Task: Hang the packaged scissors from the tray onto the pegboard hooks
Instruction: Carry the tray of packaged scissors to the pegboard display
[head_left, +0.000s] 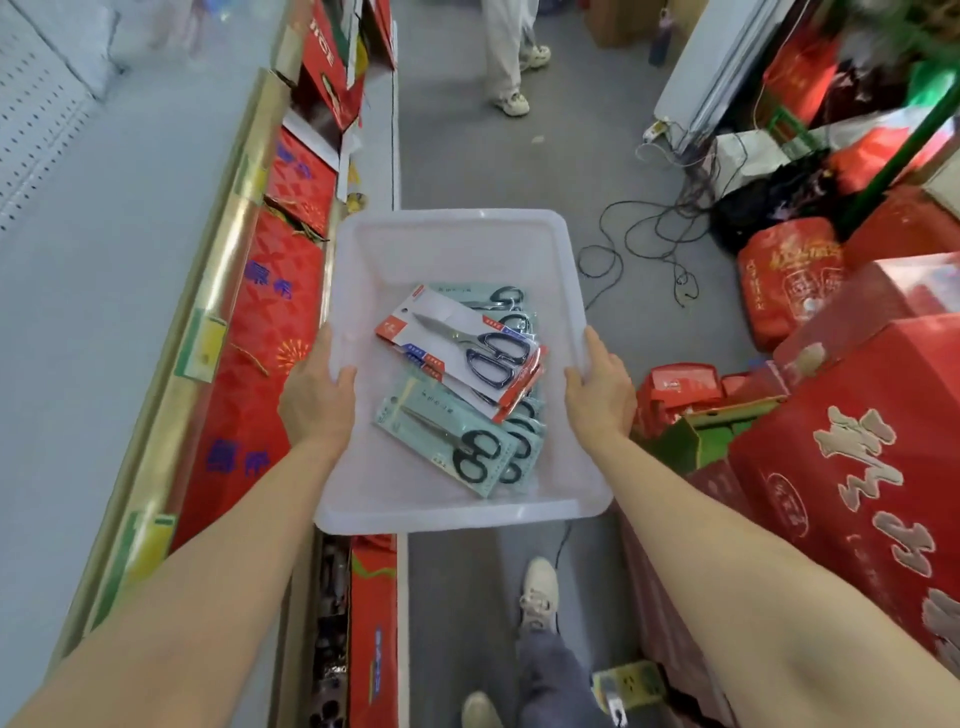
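Observation:
A translucent white plastic tray (457, 234) is held out in front of me above the floor. My left hand (317, 395) grips its left rim, thumb over the edge. My right hand (602, 387) grips its right rim the same way. Inside lie several packaged scissors: a white and red card with dark-handled scissors (462, 353) on top, a pale green card with black-handled scissors (447, 441) nearer me, and others partly hidden beneath. A white pegboard (36, 114) shows at the far upper left; I see no hooks on it.
A shelf with red gift boxes (270, 322) and a gold edge runs along the left. Red boxes and bags (852, 441) pile up on the right. Black cables (649, 239) trail over the grey floor ahead. A person's legs (506, 57) stand up the aisle.

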